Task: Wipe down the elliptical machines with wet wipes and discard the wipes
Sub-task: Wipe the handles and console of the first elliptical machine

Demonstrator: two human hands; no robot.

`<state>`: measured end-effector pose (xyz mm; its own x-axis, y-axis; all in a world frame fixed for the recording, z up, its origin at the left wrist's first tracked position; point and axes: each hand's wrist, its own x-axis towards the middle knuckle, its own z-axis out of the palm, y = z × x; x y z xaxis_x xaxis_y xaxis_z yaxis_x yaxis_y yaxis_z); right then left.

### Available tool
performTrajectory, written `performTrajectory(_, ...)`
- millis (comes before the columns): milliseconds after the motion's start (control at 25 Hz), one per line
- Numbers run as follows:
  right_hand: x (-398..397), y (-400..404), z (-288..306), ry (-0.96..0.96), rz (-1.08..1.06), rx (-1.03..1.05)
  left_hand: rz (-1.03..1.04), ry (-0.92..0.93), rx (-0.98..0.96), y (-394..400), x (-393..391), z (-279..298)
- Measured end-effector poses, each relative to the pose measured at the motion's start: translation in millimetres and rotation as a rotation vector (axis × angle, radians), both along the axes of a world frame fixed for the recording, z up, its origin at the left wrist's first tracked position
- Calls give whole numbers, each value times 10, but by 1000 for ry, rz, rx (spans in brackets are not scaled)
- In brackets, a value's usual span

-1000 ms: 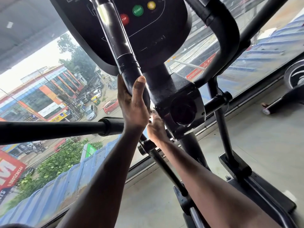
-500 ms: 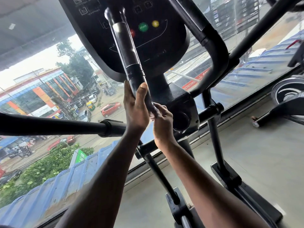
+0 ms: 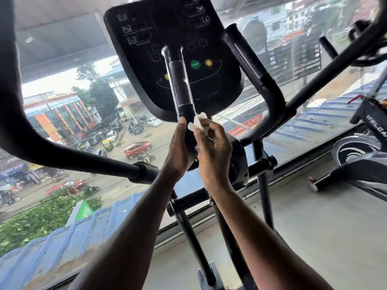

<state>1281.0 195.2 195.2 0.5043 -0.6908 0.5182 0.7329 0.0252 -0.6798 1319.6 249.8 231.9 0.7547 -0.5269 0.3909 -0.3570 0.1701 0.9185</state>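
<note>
right hand (image 3: pixel 213 152) has risen, pinching one wipe (image 3: pixel 199 122); left hand (image 3: pixel 178 151) grips handlebar (image 3: pixel 182 88) (two hands).

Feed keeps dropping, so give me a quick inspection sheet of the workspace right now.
Surface: grey gym floor, bare where seen.
Job's things: crumpled white wet wipe against the black upright handlebar post, below the black console panel.
Clutter: nothing seen.
Grippers: left hand grips the post; right hand holds the wipe.
Cables: nothing seen.
Surroundings: large window over a street; second machine at right.
</note>
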Motion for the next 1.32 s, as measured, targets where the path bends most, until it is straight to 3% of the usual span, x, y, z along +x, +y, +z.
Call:
performTrajectory(80,30,29,-120,94,-90,-79,-47,37,-25,3,-5,35)
performTrajectory(200,98,-138,159,121,-148,-136,-97,63,-41,-20,-58,137)
performTrajectory(320,128,-87,524,34,-407,-471,-142,74,-23,21,-50,113)
performTrajectory(480,172,68,222,-43,-604,-860,-42,142,71,132,140,27)
performTrajectory(600,232,-92,621,135,-602,-948,3,175,61,88,146,178)
performTrajectory(680,260,-101,821,258,-643,-1049,13,282,-59,33,170,326)
performTrajectory(760,235,-65,668,211,-717,-1114,-46,406,-285,-10,268,436)
performTrajectory(840,155,-24,390,131,-743,-1099,-89,487,-385,-14,313,542)
performTrajectory(960,272,-130,637,117,-650,-978,-166,476,-386,-60,324,555)
performTrajectory(1080,415,-210,1072,278,-573,-1124,-233,566,-390,-29,326,481)
performTrajectory(1200,308,-151,857,383,-609,-1266,-302,597,-449,19,354,518)
performTrajectory(1320,211,-110,680,373,-636,-1328,-199,586,-474,20,403,608)
